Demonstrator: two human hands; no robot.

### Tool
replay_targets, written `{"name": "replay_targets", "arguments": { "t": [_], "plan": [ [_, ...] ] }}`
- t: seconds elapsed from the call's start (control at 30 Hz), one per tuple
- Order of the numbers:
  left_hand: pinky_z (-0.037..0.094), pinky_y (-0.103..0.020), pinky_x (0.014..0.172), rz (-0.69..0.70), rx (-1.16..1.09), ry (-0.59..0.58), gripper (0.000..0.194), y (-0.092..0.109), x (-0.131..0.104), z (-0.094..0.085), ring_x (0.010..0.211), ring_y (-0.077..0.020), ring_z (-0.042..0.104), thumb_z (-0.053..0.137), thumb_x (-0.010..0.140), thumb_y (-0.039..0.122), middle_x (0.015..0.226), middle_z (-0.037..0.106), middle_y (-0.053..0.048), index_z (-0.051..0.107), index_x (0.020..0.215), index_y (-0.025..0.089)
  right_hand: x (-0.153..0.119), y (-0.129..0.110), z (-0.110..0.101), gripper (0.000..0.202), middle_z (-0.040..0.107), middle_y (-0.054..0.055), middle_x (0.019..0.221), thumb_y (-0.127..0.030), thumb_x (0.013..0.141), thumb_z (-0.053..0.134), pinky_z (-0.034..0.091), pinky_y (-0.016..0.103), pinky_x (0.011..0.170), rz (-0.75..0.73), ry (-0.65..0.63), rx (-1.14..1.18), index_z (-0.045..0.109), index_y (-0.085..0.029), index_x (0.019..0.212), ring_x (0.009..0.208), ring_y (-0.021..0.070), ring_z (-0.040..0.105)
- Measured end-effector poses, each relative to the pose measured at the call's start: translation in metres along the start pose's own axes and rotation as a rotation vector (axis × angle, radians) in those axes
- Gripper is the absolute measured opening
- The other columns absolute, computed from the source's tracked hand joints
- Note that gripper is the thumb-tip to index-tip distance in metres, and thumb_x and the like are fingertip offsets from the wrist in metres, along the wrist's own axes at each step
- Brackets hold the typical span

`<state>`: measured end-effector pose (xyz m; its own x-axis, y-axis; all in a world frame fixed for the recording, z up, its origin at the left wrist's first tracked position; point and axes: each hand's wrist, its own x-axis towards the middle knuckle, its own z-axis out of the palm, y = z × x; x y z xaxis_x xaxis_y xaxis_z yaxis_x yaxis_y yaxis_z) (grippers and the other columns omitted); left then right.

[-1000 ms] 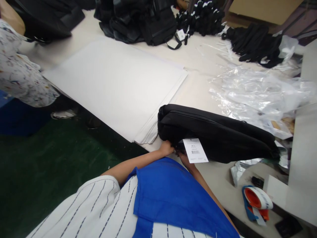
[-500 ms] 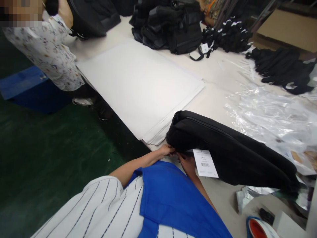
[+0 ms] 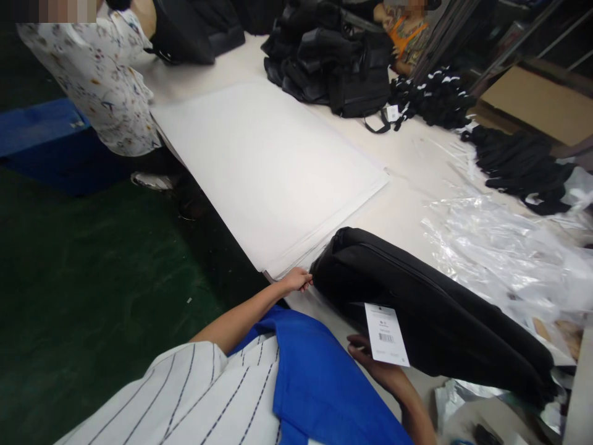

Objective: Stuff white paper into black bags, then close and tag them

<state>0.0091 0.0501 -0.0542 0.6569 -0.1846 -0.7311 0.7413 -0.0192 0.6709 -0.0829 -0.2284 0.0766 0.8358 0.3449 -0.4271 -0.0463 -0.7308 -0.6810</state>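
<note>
A black bag (image 3: pixel 417 303), seemingly a backpack, lies on its side along the near edge of the table. A white hang tag (image 3: pixel 386 334) with a barcode hangs from its near side. My left hand (image 3: pixel 298 279) is closed in a pinch on the bag's left end, by the corner of the white sheets. Below the bag, my right hand (image 3: pixel 373 361) is beside the tag with its fingers apart, partly behind the tag. It holds nothing that I can see.
Stacked white sheets (image 3: pixel 273 167) cover the table's middle. Black bags (image 3: pixel 333 68) are heaped at the back, black straps (image 3: pixel 519 161) at the right, clear plastic bags (image 3: pixel 500 241) nearer. A person in a floral shirt (image 3: pixel 111 86) stands at the left; another sits behind.
My right hand has come away from my left and moved down and right, below the tag. My left hand stays at the bag's end. The view has shifted slightly.
</note>
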Motion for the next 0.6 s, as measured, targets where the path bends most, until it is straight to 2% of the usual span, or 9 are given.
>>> {"name": "replay_targets", "arguments": {
  "t": [0.07, 0.1, 0.13, 0.2, 0.27, 0.3, 0.4, 0.47, 0.6],
  "plan": [
    [0.031, -0.022, 0.045, 0.023, 0.084, 0.022, 0.025, 0.003, -0.004, 0.001, 0.039, -0.0090, 0.043, 0.058, 0.084, 0.024, 0.042, 0.050, 0.004, 0.060, 0.061, 0.015, -0.018, -0.037, -0.038, 0.032, 0.073, 0.008, 0.104, -0.046, 0.092, 0.058, 0.060, 0.038, 0.081, -0.037, -0.233, 0.108, 0.072, -0.028, 0.114, 0.094, 0.0287, 0.070],
    [0.032, -0.022, 0.046, 0.030, 0.120, 0.028, 0.024, 0.004, -0.006, 0.001, 0.039, -0.0092, 0.043, 0.059, 0.083, 0.024, 0.042, 0.050, 0.004, 0.060, 0.061, 0.015, -0.024, -0.058, -0.056, 0.029, 0.072, 0.006, 0.107, -0.043, 0.092, 0.060, 0.060, 0.036, 0.082, -0.092, -0.209, 0.087, 0.071, -0.030, 0.116, 0.096, 0.0273, 0.069],
    [0.031, -0.022, 0.046, 0.033, 0.152, 0.030, 0.024, 0.005, -0.009, 0.002, 0.038, -0.0093, 0.043, 0.060, 0.083, 0.024, 0.041, 0.050, 0.005, 0.060, 0.060, 0.016, -0.026, -0.079, -0.073, 0.025, 0.072, 0.005, 0.106, -0.039, 0.092, 0.062, 0.059, 0.034, 0.081, -0.181, -0.115, 0.056, 0.071, -0.031, 0.114, 0.095, 0.0258, 0.069],
    [0.030, -0.022, 0.046, 0.032, 0.202, 0.026, 0.024, 0.005, -0.014, 0.004, 0.037, -0.0094, 0.043, 0.061, 0.082, 0.024, 0.039, 0.049, 0.005, 0.060, 0.059, 0.016, -0.012, -0.120, -0.097, 0.020, 0.072, 0.005, 0.105, -0.033, 0.091, 0.065, 0.057, 0.035, 0.085, -0.376, 0.229, -0.030, 0.071, -0.031, 0.110, 0.095, 0.0250, 0.068],
    [0.029, -0.022, 0.046, 0.026, 0.227, 0.009, 0.024, 0.004, -0.018, 0.005, 0.037, -0.0096, 0.042, 0.061, 0.081, 0.023, 0.038, 0.048, 0.005, 0.060, 0.058, 0.017, 0.026, -0.149, -0.108, 0.034, 0.067, 0.008, 0.117, -0.036, 0.088, 0.069, 0.050, 0.041, 0.097, -0.469, 0.505, -0.194, 0.066, -0.027, 0.121, 0.108, 0.0286, 0.063],
    [0.029, -0.023, 0.046, 0.023, 0.227, -0.002, 0.025, 0.003, -0.020, 0.005, 0.037, -0.0096, 0.042, 0.062, 0.081, 0.023, 0.038, 0.048, 0.004, 0.059, 0.057, 0.017, 0.051, -0.159, -0.109, 0.047, 0.063, 0.010, 0.124, -0.041, 0.087, 0.070, 0.046, 0.045, 0.101, -0.462, 0.539, -0.314, 0.061, -0.025, 0.129, 0.115, 0.0310, 0.058],
    [0.029, -0.023, 0.047, 0.000, 0.163, -0.035, 0.026, -0.003, -0.022, 0.005, 0.038, -0.0097, 0.042, 0.062, 0.081, 0.025, 0.040, 0.049, 0.003, 0.058, 0.056, 0.016, 0.127, -0.164, -0.102, 0.073, 0.063, 0.016, 0.124, -0.056, 0.079, 0.073, 0.049, 0.046, 0.090, -0.311, 0.346, -0.627, 0.053, -0.018, 0.137, 0.110, 0.0361, 0.059],
    [0.028, -0.023, 0.046, -0.030, 0.068, -0.056, 0.027, -0.007, -0.020, 0.005, 0.038, -0.0091, 0.040, 0.060, 0.081, 0.029, 0.042, 0.047, 0.004, 0.057, 0.058, 0.016, 0.155, -0.158, -0.096, 0.066, 0.070, 0.014, 0.104, -0.061, 0.078, 0.072, 0.049, 0.039, 0.073, -0.188, 0.154, -0.742, 0.060, -0.019, 0.128, 0.092, 0.0337, 0.065],
    [0.024, -0.021, 0.044, -0.075, -0.182, -0.093, 0.021, -0.012, -0.013, 0.001, 0.038, -0.0067, 0.031, 0.053, 0.080, 0.030, 0.044, 0.037, 0.007, 0.055, 0.065, 0.016, 0.143, -0.145, -0.091, 0.025, 0.069, 0.004, 0.073, -0.048, 0.089, 0.062, 0.038, 0.030, 0.058, -0.143, 0.067, -0.820, 0.068, -0.025, 0.098, 0.069, 0.0256, 0.066]
  ]
}}
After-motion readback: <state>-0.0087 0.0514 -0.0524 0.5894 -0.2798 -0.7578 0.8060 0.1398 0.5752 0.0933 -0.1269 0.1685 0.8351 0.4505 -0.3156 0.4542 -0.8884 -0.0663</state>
